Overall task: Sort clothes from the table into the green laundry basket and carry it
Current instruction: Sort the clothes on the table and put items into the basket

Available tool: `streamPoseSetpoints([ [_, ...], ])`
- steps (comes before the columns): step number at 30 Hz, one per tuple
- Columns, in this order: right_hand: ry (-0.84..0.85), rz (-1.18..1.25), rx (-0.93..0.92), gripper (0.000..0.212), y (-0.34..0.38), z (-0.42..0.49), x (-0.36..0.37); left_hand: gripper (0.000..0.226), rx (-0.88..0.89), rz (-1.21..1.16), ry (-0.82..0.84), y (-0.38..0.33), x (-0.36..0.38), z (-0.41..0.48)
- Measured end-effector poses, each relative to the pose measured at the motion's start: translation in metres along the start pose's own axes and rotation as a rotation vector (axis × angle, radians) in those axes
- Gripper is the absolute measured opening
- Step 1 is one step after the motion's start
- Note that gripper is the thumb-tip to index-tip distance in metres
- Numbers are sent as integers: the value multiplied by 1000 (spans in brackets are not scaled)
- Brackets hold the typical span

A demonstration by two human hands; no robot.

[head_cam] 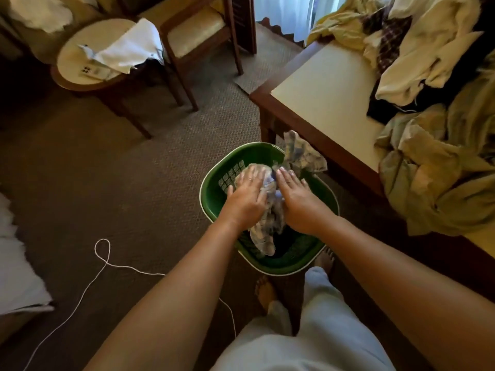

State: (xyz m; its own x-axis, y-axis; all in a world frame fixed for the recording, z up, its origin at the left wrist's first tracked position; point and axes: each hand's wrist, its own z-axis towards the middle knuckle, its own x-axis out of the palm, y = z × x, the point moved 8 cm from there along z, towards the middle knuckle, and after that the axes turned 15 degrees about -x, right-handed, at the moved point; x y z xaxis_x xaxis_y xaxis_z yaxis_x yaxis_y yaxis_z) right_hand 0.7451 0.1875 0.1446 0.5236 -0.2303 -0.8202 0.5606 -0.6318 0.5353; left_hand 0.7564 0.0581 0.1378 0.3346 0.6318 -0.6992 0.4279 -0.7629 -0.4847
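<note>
Green plastic laundry basket (254,153) set on brown woven carpet (134,170). Pale checked cloth garment (267,228) is laid inside. Left hand (247,192) and right hand (296,199) are pressed flat on it, fingers straight, nothing gripped. Crumpled pale clothes (439,162) heaped on cream-topped wooden table (316,84), 2 o'clock.

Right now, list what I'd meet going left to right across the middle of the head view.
White cord → left hand → right hand → clothes pile. The green basket and checked cloth overlap both hands, so they are left out.
</note>
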Motion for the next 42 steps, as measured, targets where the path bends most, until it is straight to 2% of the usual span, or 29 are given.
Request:
streamPoseSetpoints([
  [6, 42, -53, 25, 71, 1, -12, 30, 62, -57, 194, -20, 22, 13, -7],
  [13, -85, -66, 48, 69, -2, -12, 7, 61, -22, 136, -15, 6, 3, -8],
  [21, -516, -89, 117, 57, -6, -46, -116, 58, 307, -48, -138, -124, -52, -4],
  [25, -657, -98, 169, 58, -30, -60, -178, 56, 428, -158, -161, -200, -71, 12],
  [30, -764, -122, 224, 57, -95, -58, -248, 57, 534, -98, -226, -288, -83, 57],
  [34, -757, -246, 284, 68, -179, -41, -311, 59, 524, -66, -254, -346, -91, 111],
  [36, -690, -379, 325, 76, -225, -27, -344, 59, 505, -64, -256, -372, -93, 139],
  [42, -244, -574, 423, 122, -344, 29, -392, 60, 477, -22, -239, -431, -82, 208],
])
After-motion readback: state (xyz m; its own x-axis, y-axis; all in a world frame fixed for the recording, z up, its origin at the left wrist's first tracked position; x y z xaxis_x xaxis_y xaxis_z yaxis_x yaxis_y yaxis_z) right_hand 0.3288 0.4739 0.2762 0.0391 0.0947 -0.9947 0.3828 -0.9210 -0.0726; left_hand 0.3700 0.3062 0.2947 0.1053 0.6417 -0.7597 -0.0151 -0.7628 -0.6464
